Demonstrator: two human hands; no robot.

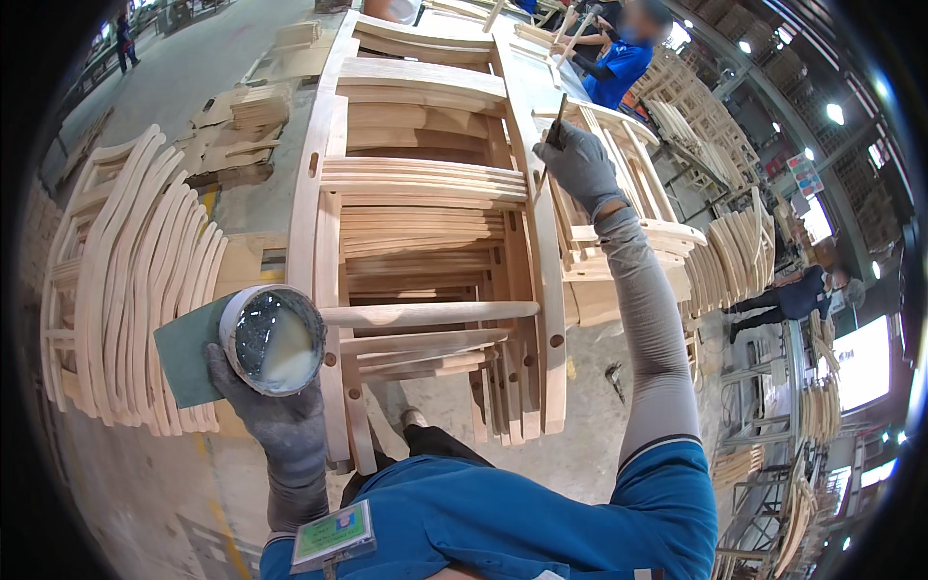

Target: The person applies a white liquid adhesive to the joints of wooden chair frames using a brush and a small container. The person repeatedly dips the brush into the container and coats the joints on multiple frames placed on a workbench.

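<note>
Pale wooden chair frames (425,242) fill the middle, stacked together and running away from the person. Left hand (275,411) is wrapped around a tub (274,340) of whitish glue with a green card behind it; best kept level. Right hand (580,164) pinches a thin brush (554,130), handle up and away, tip at a frame rail; light, even strokes would serve.

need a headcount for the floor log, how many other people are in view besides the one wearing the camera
3. One person in a blue shirt works at the top, beyond the chair frames. One in dark clothes bends over at right. One stands far off at top left. Stacks may hide more.
</note>
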